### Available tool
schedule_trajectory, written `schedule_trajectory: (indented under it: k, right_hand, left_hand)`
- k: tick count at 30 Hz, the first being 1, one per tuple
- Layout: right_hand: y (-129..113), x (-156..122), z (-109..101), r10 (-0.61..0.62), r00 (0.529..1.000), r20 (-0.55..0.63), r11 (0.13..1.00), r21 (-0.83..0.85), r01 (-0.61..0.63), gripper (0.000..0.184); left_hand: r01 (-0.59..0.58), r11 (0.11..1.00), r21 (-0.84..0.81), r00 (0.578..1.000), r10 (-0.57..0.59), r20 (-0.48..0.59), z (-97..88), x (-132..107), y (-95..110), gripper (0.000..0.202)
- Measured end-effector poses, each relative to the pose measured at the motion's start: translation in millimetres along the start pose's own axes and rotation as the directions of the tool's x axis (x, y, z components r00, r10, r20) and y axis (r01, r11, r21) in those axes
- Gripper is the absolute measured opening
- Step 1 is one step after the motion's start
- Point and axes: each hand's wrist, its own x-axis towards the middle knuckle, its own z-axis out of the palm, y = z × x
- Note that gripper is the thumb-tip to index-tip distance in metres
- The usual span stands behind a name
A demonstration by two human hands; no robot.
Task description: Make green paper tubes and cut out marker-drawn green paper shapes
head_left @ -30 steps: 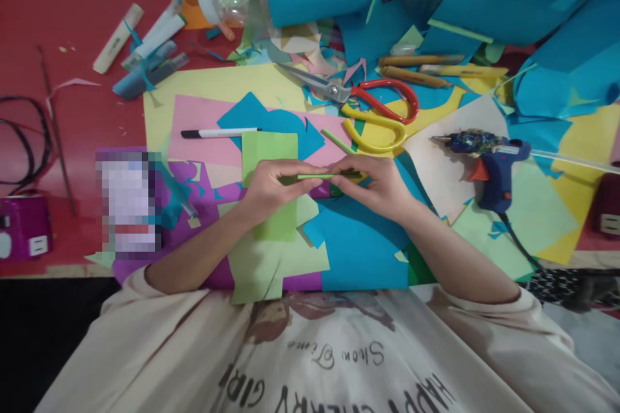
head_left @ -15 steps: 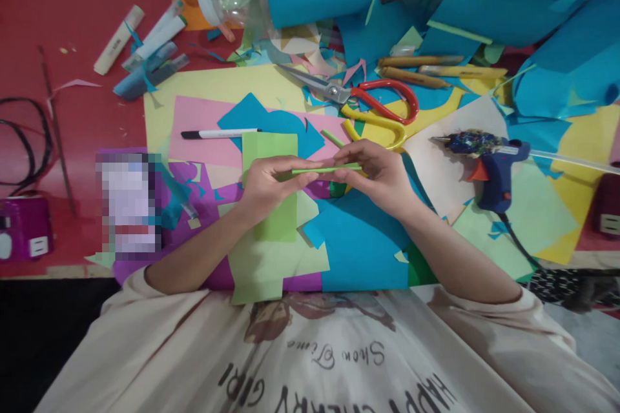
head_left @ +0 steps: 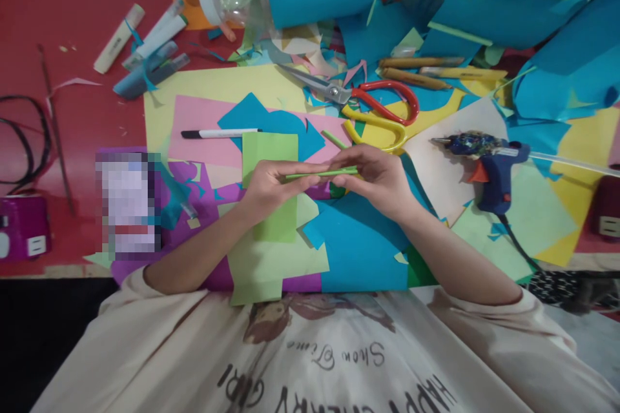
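Between the fingers of both hands lies a thin green paper strip (head_left: pixel 323 173), held level and seen nearly edge-on; it may be rolled or folded. My left hand (head_left: pixel 270 187) pinches its left part, thumb below and fingers above. My right hand (head_left: pixel 375 174) pinches the right part the same way. Beneath my left hand is a light green paper rectangle (head_left: pixel 276 222). Another narrow green piece (head_left: pixel 333 139) lies just beyond my right fingers, near the yellow handle of the scissors (head_left: pixel 382 103). Blue paper (head_left: pixel 363 245) spreads below my right hand.
To the right, a blue glue gun (head_left: pixel 496 174) lies on pale paper, its cord running toward the table edge. A black-capped white marker (head_left: pixel 217 133) rests at left, beyond a blurred phone (head_left: pixel 130 203). Plastic bottles (head_left: pixel 237 3), pencils (head_left: pixel 419 71) and scraps crowd the back.
My left fingers and the left end of the green strip have shifted slightly left and down. My right hand has edged a little toward the left. Both keep their pinch.
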Motion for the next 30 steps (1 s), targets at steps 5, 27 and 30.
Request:
schedule_trajectory:
  k: [5, 27, 30]
  right_hand:
    - [0.6, 0.4, -1.8, -0.031, 0.999, 0.019, 0.994, 0.103, 0.029, 0.040]
    - [-3.6, 2.7, -2.8, -0.136, 0.990, 0.029, 0.989, -0.049, 0.138, 0.020]
    - [-3.5, 2.7, -3.0, -0.114, 0.993, 0.037, 0.990, -0.077, 0.117, 0.024]
  left_hand:
    - [0.011, 0.998, -0.066, 0.998, -0.015, -0.056, 1.2, 0.4, 0.8, 0.019]
    - [0.059, 0.985, -0.163, 0.991, -0.077, -0.105, 3.6, 0.6, -2.3, 0.026]
    - [0.066, 0.987, -0.143, 0.991, -0.082, -0.108, 3.4, 0.9, -3.5, 0.029]
